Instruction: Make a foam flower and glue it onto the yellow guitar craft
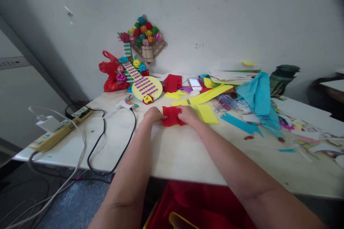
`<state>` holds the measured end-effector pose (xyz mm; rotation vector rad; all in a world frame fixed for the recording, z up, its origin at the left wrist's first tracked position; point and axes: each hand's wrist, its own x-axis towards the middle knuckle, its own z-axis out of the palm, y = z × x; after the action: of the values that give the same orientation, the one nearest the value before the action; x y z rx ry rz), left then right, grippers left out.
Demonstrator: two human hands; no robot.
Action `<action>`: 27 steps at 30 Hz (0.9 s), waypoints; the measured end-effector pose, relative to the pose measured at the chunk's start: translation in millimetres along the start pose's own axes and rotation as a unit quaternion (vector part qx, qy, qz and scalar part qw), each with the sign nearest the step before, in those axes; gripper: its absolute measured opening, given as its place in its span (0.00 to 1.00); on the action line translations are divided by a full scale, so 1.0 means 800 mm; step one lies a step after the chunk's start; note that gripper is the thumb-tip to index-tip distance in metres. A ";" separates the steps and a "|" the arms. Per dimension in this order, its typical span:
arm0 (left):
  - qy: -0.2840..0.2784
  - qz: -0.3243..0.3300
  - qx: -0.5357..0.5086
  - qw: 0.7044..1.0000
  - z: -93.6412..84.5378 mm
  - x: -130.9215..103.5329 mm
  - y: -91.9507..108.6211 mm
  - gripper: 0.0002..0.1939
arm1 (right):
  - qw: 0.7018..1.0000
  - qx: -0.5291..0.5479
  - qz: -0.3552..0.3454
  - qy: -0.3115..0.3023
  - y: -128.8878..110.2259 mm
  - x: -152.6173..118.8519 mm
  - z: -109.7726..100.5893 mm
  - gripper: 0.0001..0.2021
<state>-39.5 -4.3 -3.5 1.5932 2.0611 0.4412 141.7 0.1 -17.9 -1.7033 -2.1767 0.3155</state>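
Note:
A piece of red crepe paper (171,117) is stretched between my two hands just above or on the white table. Yellow shows along its left and lower edges. My left hand (154,115) pinches the left side between thumb and fingers. On the opposite side, my right hand (187,114) is closed on the paper too, its thumb lying over the red face. Just beyond the right hand lies a flat yellow paper piece (208,113). Longer yellow strips (211,94) rest behind it.
A glue gun (124,104) lies left of my hands, its black cord looping to the power strip (63,128). Behind stand a paper-flower guitar (146,87) and red bag (109,69). Blue paper (254,94), yarn (226,102), scraps and a dark bottle (283,78) lie right.

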 end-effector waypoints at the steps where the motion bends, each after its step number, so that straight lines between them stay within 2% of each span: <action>1: 0.001 -0.001 0.007 1.000 0.000 -0.002 0.001 0.15 | 1.000 0.000 0.000 0.000 0.000 0.000 0.001 0.24; 4: 0.013 0.007 0.008 1.000 0.002 -0.003 0.003 0.13 | 1.000 -0.001 -0.002 0.000 0.001 0.002 0.002 0.24; 10: -0.005 -0.008 -0.097 0.995 0.009 0.006 0.000 0.10 | 1.000 -0.002 0.002 0.004 0.002 0.003 0.003 0.24; 18: 0.032 -0.027 -0.143 0.989 0.014 0.009 -0.005 0.31 | 1.000 -0.003 0.000 0.001 0.000 0.002 0.001 0.24; 27: 0.051 -0.006 -0.119 0.992 0.012 0.001 -0.001 0.35 | 1.000 -0.004 0.002 -0.001 -0.001 0.000 -0.001 0.24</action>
<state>-35.1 -3.9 -12.5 1.4438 2.0042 0.7488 141.4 -0.1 -17.0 -1.7129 -2.1792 0.3087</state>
